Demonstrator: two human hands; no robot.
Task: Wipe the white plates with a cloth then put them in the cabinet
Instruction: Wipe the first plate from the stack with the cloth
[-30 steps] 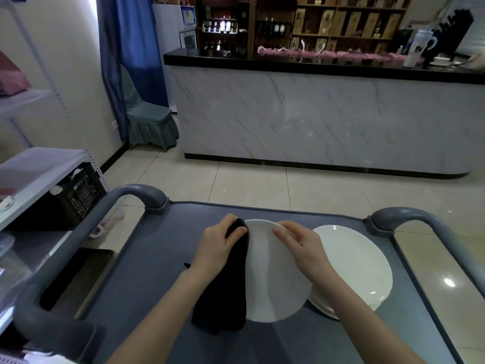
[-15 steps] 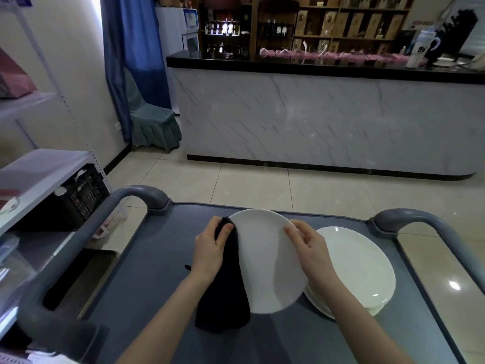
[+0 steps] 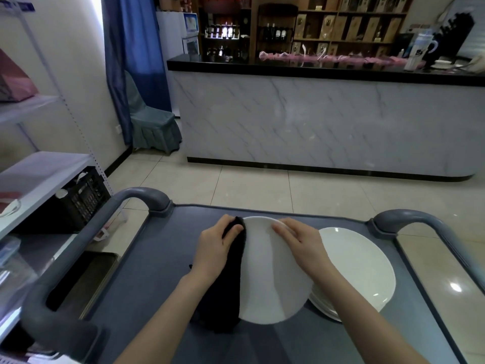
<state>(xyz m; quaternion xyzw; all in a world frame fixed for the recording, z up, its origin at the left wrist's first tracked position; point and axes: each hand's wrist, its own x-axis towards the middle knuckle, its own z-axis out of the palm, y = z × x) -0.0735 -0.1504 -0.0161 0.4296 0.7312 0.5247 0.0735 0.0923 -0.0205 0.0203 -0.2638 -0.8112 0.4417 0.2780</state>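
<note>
A white plate [image 3: 273, 279] is held above the grey cart top [image 3: 147, 285], tilted toward me. My left hand [image 3: 214, 248] grips a black cloth [image 3: 231, 279] folded over the plate's left rim; the cloth hangs down past the plate's lower edge. My right hand [image 3: 301, 245] holds the plate's upper right rim, fingers lying over its top edge. A stack of white plates [image 3: 359, 269] lies on the cart to the right, partly hidden behind the held plate and my right forearm.
The cart has raised grey handles at the left [image 3: 105, 222] and right [image 3: 430, 227]. A white shelf rack [image 3: 39, 169] with a black crate [image 3: 78, 200] stands at the left. A marble-fronted bar counter [image 3: 328, 122] lies across the tiled floor ahead.
My right hand slid from the plate's right edge up to its top rim. My left hand with the cloth shifted along the left rim toward the top. The plate turned slightly.
</note>
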